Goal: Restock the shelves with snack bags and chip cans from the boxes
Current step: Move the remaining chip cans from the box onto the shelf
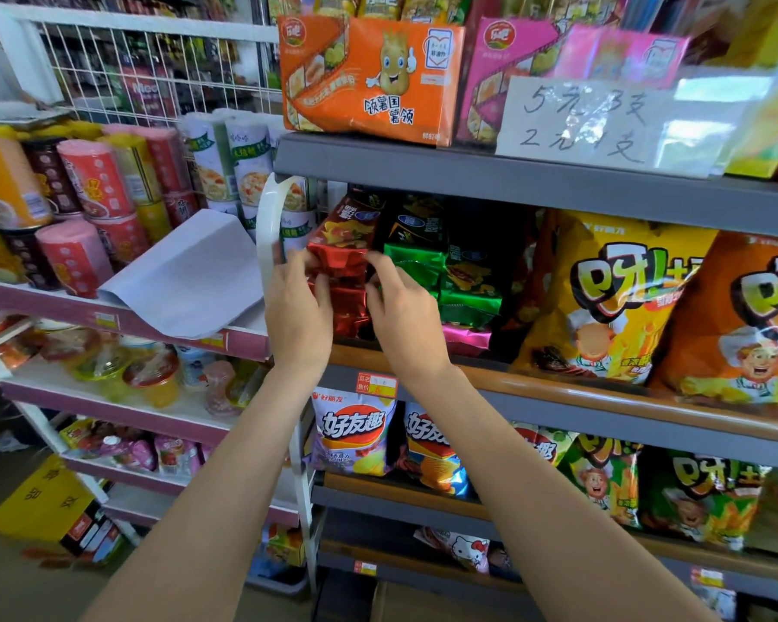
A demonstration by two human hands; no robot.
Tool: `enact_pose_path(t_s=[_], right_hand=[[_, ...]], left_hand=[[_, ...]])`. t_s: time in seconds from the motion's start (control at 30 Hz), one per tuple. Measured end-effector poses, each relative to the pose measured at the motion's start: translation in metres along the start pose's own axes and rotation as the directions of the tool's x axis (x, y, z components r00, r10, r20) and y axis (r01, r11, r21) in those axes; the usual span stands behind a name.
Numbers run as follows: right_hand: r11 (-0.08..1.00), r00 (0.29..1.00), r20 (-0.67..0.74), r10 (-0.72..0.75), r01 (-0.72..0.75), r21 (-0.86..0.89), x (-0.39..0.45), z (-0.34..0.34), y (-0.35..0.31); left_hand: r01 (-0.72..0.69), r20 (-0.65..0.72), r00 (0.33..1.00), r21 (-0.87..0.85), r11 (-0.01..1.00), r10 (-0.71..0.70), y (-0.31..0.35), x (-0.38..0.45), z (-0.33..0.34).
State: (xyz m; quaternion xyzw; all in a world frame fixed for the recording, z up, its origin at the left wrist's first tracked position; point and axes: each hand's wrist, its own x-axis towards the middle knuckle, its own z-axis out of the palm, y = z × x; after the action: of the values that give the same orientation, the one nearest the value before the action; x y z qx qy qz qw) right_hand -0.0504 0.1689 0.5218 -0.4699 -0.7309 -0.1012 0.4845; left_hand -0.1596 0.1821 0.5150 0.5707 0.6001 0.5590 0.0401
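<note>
Both hands pinch the same stack of red foil snack bags (340, 262): the left hand (298, 307) has its fingers curled onto the stack's left edge, and the right hand (403, 307) has its fingertips curled onto the right edge, so each grip is closed on the bags. The stack sits near the middle of the view, at the left end of the grey shelf (535, 181), standing behind the shelf's brown front lip (558, 388). Just beside it toward 3 o'clock are green foil bags (418, 267) with a pink bag (466, 336) below them, and farther toward 3 o'clock stand large yellow chip bags (602, 298) and an orange one (746, 325). At 12 o'clock, on the shelf above, sits an orange carton (369, 78), with a pink carton (504, 60) and a handwritten price sign (589, 123) toward 1 o'clock. Toward 9 to 10 o'clock, tall cans (91, 181) crowd a pink-edged rack (109, 316), where a sheet of white paper (189, 276) lies over the front edge. Toward 6 o'clock, purple chip bags (353, 433) stand on the next shelf down. At 8 o'clock a yellow box (46, 500) rests on the floor.
</note>
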Motion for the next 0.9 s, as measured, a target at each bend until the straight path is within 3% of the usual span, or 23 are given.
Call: enact_pose_path(t_s=[0.07, 0.13, 0.23, 0.3, 0.37, 0.67, 0.9], right_hand=[[0.999, 0.994, -0.099, -0.037, 0.037, -0.001, 0.0, -0.017, 0.005], [0.994, 0.986, -0.158, -0.047, 0.03, -0.104, 0.002, -0.034, 0.019], [0.962, 0.999, -0.039, 0.027, -0.037, -0.272, 0.005, -0.044, 0.036], [0.958, 0.997, 0.031, 0.076, -0.065, -0.28, 0.008, -0.042, 0.038], [0.968, 0.996, 0.011, 0.086, -0.081, -0.239, 0.013, -0.039, 0.035], [0.986, 0.995, -0.087, 0.055, -0.068, -0.15, 0.005, -0.029, 0.024], [0.989, 0.996, -0.076, 0.05, -0.06, -0.136, 0.003, -0.035, 0.019]], left_hand=[[-0.001, -0.098, 0.995, -0.008, 1.0, 0.0, 0.003, -0.004, -0.005], [-0.113, -0.142, 0.982, 0.079, 0.991, 0.123, 0.009, -0.009, -0.008], [-0.297, 0.006, 0.953, 0.233, 0.926, 0.304, 0.015, -0.013, -0.001], [-0.259, 0.082, 0.966, 0.245, 0.934, 0.246, 0.017, -0.013, 0.002], [-0.225, 0.092, 0.974, 0.244, 0.943, 0.208, 0.019, -0.009, 0.004], [-0.25, 0.106, 0.966, 0.165, 0.954, 0.235, 0.017, -0.003, 0.006], [-0.244, 0.108, 0.967, 0.142, 0.959, 0.23, 0.022, -0.012, 0.006]])
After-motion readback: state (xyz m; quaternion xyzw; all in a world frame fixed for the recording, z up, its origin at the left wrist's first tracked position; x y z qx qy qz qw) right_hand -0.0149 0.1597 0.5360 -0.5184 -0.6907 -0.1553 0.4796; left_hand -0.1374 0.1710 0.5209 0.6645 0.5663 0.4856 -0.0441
